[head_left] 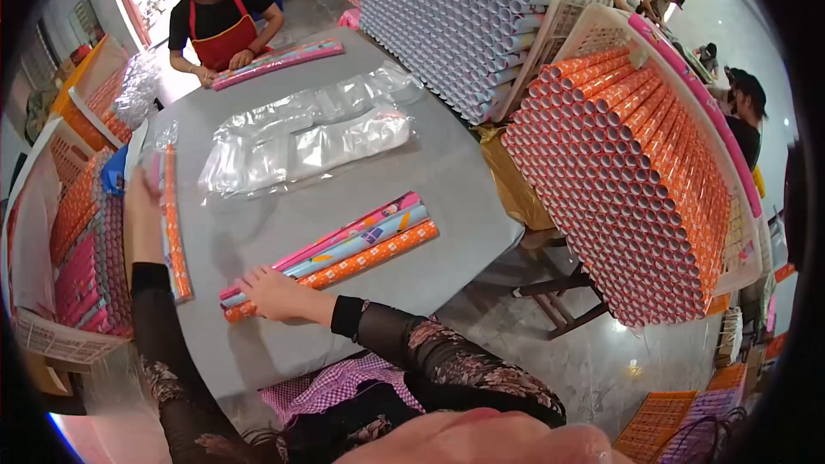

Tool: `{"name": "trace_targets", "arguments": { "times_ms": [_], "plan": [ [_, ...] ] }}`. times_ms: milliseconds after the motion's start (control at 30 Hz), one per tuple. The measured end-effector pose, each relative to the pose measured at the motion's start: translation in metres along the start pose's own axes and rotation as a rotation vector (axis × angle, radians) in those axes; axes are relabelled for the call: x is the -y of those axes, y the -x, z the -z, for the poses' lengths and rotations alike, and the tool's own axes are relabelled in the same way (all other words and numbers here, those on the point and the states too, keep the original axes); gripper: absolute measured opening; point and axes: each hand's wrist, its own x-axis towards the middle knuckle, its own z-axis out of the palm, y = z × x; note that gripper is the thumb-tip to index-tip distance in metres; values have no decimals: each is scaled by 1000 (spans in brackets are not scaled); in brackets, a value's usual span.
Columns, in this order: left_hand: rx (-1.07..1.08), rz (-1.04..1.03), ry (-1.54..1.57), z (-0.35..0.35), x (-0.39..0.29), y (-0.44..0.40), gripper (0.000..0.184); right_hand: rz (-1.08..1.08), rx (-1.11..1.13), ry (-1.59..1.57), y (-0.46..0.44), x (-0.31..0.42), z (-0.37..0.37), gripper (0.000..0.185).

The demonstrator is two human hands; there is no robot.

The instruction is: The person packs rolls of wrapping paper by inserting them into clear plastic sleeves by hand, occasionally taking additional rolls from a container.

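Observation:
Three wrapping paper rolls, one pink, one light blue [361,236] and one orange [374,255], lie side by side on the grey table. My right hand [279,294] is closed over their near left end. At the table's left edge, my left hand [144,206] is beside another bundle of rolls [174,223], with an orange one outermost and clear plastic at its far end. The fingers of my left hand are blurred and partly hidden, so its grip is unclear. Clear plastic bags [318,137] lie spread across the middle of the table.
Across the table [232,361], a person in a red apron [225,34] handles a pink-sided bundle [279,63]. Crates of light blue rolls [447,26] and orange rolls [627,163] stand at the right. Another roll-filled crate [69,339] borders the left side.

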Motion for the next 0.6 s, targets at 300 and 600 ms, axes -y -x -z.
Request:
{"name": "trace_targets", "arguments": {
  "times_ms": [300, 600],
  "plan": [
    [-361, -475, -1307, 357, -137, -30, 35, 2, 6, -62, -1, -1, 0, 53],
    [-976, -520, -1521, 395, -261, 98, 31, 33, -70, -156, -1, -2, 6, 53]
  ]
}}
